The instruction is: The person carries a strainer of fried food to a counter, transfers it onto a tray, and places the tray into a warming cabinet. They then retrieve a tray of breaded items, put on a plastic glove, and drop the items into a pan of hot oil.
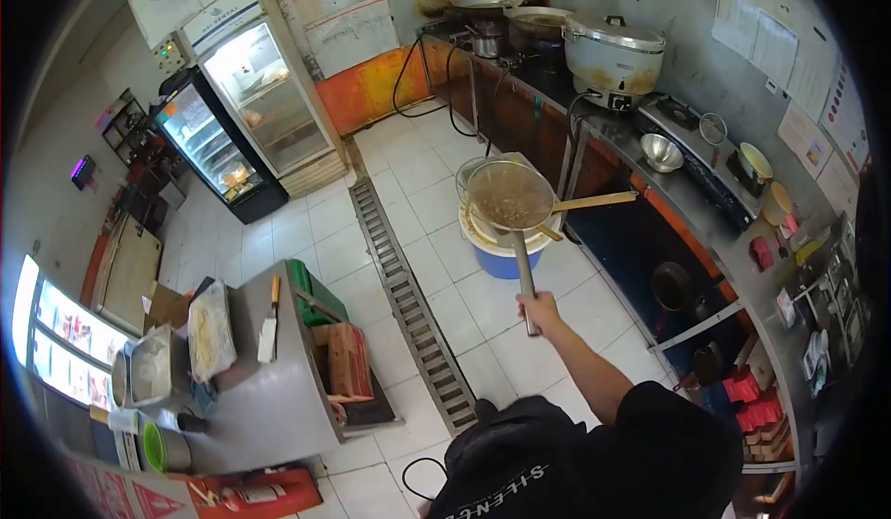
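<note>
My right hand (539,313) is closed around the metal handle of a round mesh strainer (510,194), which holds small brownish bits. The strainer is above a blue bucket (498,261) with a pale rim, standing on the tiled floor. A wooden handle (594,202) sticks out to the right from beneath the strainer, and a shorter wooden piece shows below it. Another wire mesh edge is visible at the strainer's left. Contents of the bucket are mostly hidden. My left hand does not show.
A steel counter with a large cooker (613,55), a metal bowl (662,153) and a stove runs along the right. On the lower-left table (264,398) lie a cleaver (268,338) and trays. A drain grate (408,301) crosses the floor; fridges stand at upper left.
</note>
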A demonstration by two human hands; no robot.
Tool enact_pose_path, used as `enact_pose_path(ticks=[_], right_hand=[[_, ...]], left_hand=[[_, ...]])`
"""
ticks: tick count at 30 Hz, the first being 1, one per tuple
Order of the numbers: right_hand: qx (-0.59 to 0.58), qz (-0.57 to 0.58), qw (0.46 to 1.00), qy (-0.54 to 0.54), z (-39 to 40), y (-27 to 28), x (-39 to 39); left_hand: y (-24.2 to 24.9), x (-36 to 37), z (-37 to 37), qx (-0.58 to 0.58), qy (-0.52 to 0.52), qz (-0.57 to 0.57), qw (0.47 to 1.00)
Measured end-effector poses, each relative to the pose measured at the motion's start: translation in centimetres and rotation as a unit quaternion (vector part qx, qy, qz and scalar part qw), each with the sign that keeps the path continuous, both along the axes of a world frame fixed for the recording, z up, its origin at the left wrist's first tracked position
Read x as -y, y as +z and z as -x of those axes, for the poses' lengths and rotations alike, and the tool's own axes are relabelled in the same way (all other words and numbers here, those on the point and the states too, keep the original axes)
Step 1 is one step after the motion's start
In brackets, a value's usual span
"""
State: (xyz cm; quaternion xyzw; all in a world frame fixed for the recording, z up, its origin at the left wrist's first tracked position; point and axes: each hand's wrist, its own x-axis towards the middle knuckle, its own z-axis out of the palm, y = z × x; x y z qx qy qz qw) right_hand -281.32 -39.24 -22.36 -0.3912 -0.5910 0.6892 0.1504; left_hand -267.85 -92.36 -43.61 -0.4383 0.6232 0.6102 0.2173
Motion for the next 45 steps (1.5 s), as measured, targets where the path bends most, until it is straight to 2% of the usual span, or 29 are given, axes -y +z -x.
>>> enact_pose_path(ticks=[4, 5, 6, 7, 8, 9, 10, 11, 12, 13, 14, 15, 16, 17, 18, 22, 23, 27, 29, 32, 33, 35, 37, 38, 39, 40, 41, 43, 45], right_hand=[[0.024, -0.001, 0.998, -0.065, 13.3, -2.3, -5.6], [0.037, -0.005, 0.997, -0.071, 16.1, -3.5, -7.0], [0.042, 0.0, 0.995, -0.09, 18.4, -5.7, -8.3], [0.047, 0.003, 0.994, -0.102, 20.3, -8.8, -9.5], [0.052, 0.003, 0.993, -0.103, 22.4, -11.5, -10.7], [-0.001, 0.044, 0.994, -0.099, 24.1, -14.8, -11.6], [-0.008, 0.113, 0.992, -0.049, 24.5, -16.0, -12.2], [0.066, 0.067, 0.996, 0.005, 25.0, -17.1, -12.3], [0.135, 0.075, 0.988, 0.009, 26.6, -19.7, -12.4], [0.209, 0.077, 0.975, 0.008, 26.2, -24.1, -13.1], [0.191, 0.082, 0.978, 0.016, 25.8, -33.1, -15.3], [0.303, -0.037, 0.939, 0.161, 26.4, -33.1, -16.2], [0.367, 0.035, 0.919, 0.138, 27.5, -33.1, -15.9], [0.33, 0.168, 0.926, 0.068, 27.7, -31.6, -15.2], [0.423, 0.124, 0.896, 0.051, 28.0, -33.0, -14.7], [0.472, 0.138, 0.865, 0.098, 34.5, -27.7, -13.4], [0.474, 0.139, 0.863, 0.107, 36.9, -26.4, -13.2], [0.453, 0.146, 0.872, 0.115, 48.3, -23.3, -12.2], [0.428, 0.141, 0.886, 0.11, 55.0, -21.3, -11.6], [0.337, 0.142, 0.925, 0.1, 67.4, -16.5, -9.2], [0.293, 0.151, 0.939, 0.101, 72.1, -14.6, -7.9], [0.183, 0.211, 0.953, 0.121, 83.0, -9.2, -3.9], [0.105, 0.346, 0.915, 0.178, 93.8, -1.9, 3.1], [0.038, 0.397, 0.87, 0.291, 98.5, -0.1, 5.4], [-0.084, 0.464, 0.804, 0.361, 100.1, 9.1, 12.2], [-0.066, 0.395, 0.806, 0.436, 103.0, 11.7, 14.2], [-0.05, 0.321, 0.799, 0.506, 106.0, 13.2, 15.8], [-0.028, 0.214, 0.738, 0.64, 111.7, 15.2, 19.0], [0.006, 0.16, 0.728, 0.666, 114.9, 17.1, 23.8]], left_hand=[[0.5, -1.3, 17.4, -0.114, -0.027, -0.047, 0.992], [-1.5, -0.6, 23.6, -0.236, -0.183, -0.108, 0.948], [4.4, -4.8, 28.2, -0.176, -0.172, -0.036, 0.969], [3.9, -6.3, 32.9, -0.248, -0.168, -0.096, 0.949], [3.7, -7.3, 37.6, -0.279, -0.258, -0.007, 0.925], [3.6, -8.4, 41.4, -0.3, -0.33, 0.087, 0.891], [4.0, -9.9, 44.1, -0.37, -0.357, 0.105, 0.851], [4.4, -10.9, 46.3, -0.43, -0.372, 0.133, 0.812], [12.2, -13.9, 47.2, -0.265, -0.297, -0.001, 0.917], [18.2, -15.6, 49.2, -0.225, -0.341, 0.078, 0.909], [21.8, -16.0, 50.4, -0.167, -0.393, 0.15, 0.892], [23.1, -16.1, 51.6, -0.194, -0.376, 0.183, 0.887], [24.1, -15.8, 53.3, -0.223, -0.37, 0.22, 0.875], [25.1, -14.9, 54.6, -0.218, -0.331, 0.195, 0.897], [25.7, -14.4, 55.9, -0.216, -0.295, 0.167, 0.916], [27.4, -13.3, 61.9, -0.254, -0.213, 0.103, 0.938], [29.7, -13.2, 64.3, -0.222, -0.248, 0.115, 0.936], [29.9, -11.4, 76.0, -0.189, -0.404, 0.176, 0.878], [30.8, -11.9, 83.3, -0.23, -0.442, 0.279, 0.821], [35.8, -17.0, 95.3, -0.443, -0.265, 0.375, 0.77], [37.9, -19.3, 98.8, -0.475, -0.237, 0.379, 0.758], [39.4, -23.4, 104.4, -0.54, -0.25, 0.283, 0.752], [36.6, -27.2, 108.0, -0.636, -0.307, 0.204, 0.678], [32.8, -28.6, 110.1, -0.644, -0.376, 0.186, 0.639], [30.5, -28.1, 111.3, -0.664, -0.337, 0.198, 0.637], [29.2, -27.2, 113.0, -0.683, -0.297, 0.21, 0.633], [29.1, -25.5, 115.1, -0.659, -0.296, 0.279, 0.632], [29.0, -20.9, 118.5, -0.594, -0.288, 0.417, 0.625], [29.1, -15.3, 120.4, -0.478, -0.304, 0.452, 0.689]])
